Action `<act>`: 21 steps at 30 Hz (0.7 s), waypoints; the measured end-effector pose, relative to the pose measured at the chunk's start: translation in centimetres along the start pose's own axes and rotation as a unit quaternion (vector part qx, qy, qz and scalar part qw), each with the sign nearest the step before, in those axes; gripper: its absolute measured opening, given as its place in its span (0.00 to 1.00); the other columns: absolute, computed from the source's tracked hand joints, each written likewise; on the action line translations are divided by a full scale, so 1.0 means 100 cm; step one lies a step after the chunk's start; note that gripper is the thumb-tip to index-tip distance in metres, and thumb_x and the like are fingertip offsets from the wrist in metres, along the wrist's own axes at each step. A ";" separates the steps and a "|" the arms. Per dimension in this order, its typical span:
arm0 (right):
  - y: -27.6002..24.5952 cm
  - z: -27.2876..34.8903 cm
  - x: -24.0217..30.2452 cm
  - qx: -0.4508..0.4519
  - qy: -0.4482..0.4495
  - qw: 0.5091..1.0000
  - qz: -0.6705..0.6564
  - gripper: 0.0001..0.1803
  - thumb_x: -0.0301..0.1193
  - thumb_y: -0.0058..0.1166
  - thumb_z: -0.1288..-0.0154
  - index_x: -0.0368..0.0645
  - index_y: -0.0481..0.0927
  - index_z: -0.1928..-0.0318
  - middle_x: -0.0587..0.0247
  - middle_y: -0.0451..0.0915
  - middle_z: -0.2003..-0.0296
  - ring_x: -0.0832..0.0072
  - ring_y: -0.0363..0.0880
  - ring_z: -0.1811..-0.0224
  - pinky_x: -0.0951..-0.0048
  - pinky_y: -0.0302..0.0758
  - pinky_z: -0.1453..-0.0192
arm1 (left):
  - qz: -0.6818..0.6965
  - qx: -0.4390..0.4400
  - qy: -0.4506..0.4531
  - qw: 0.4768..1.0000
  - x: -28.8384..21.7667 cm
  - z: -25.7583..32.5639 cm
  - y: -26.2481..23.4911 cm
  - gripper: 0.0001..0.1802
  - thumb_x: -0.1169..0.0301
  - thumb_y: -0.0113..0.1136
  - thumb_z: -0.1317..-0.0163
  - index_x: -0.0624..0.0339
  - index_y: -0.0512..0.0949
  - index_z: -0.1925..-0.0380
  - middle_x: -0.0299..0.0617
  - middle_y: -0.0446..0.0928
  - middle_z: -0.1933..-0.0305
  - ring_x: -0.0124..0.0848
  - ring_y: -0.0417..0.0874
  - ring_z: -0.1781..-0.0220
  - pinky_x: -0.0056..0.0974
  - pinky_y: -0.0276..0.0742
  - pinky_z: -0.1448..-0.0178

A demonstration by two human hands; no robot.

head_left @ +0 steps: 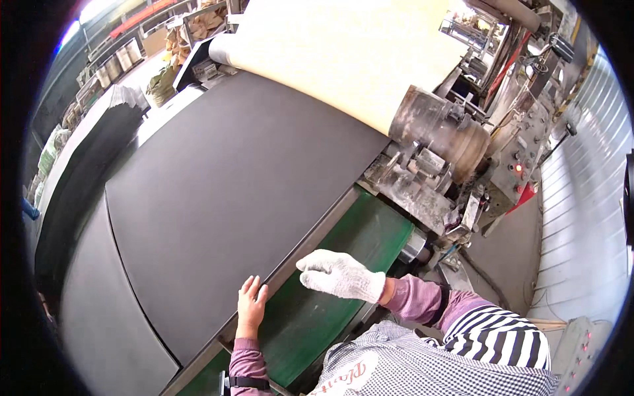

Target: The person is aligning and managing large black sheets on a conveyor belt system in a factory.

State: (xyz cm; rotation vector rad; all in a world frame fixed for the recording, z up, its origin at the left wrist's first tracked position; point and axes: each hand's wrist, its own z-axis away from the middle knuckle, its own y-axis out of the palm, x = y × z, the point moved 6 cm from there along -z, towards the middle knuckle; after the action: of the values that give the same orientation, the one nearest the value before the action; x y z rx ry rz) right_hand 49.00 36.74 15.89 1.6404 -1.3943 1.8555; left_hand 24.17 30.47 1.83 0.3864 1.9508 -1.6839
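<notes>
A wide black sheet (pixel 244 178) lies flat before me, coming out from under a pale cream sheet (pixel 343 59) at the far side. My left hand (pixel 250 309) is bare, and its slightly spread fingers touch the sheet's near edge. In a white knitted glove, my right hand (pixel 337 274) hovers above a green conveyor belt (pixel 363 231), just off that same edge. Its fingers are stretched out, the thumb close beside them, and I see nothing in it. A second black sheet (pixel 99 297) lies to the left, separated by a dark curved seam.
At the right stand a worn metal roller (pixel 436 125) with its bearing block and a control box (pixel 522 158) with a lit red lamp. Another button panel (pixel 581 356) is at lower right. A tall stack of dark sheets (pixel 86 171) stands on the left.
</notes>
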 end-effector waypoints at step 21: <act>0.233 -0.134 -0.047 0.133 0.036 0.955 0.262 0.22 0.40 0.54 0.39 0.47 0.75 0.45 0.52 0.77 0.50 0.55 0.76 0.46 0.57 0.73 0.42 | -0.233 -0.219 -0.437 0.841 0.316 0.240 -0.212 0.14 0.61 0.60 0.41 0.62 0.83 0.64 0.50 0.81 0.59 0.46 0.80 0.52 0.47 0.75 0.47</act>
State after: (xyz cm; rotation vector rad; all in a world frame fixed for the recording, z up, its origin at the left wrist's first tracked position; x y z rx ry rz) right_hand 25.05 37.82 2.75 1.3787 -1.7335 2.4613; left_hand -8.18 -0.74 -0.44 -0.9456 1.6537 -1.2260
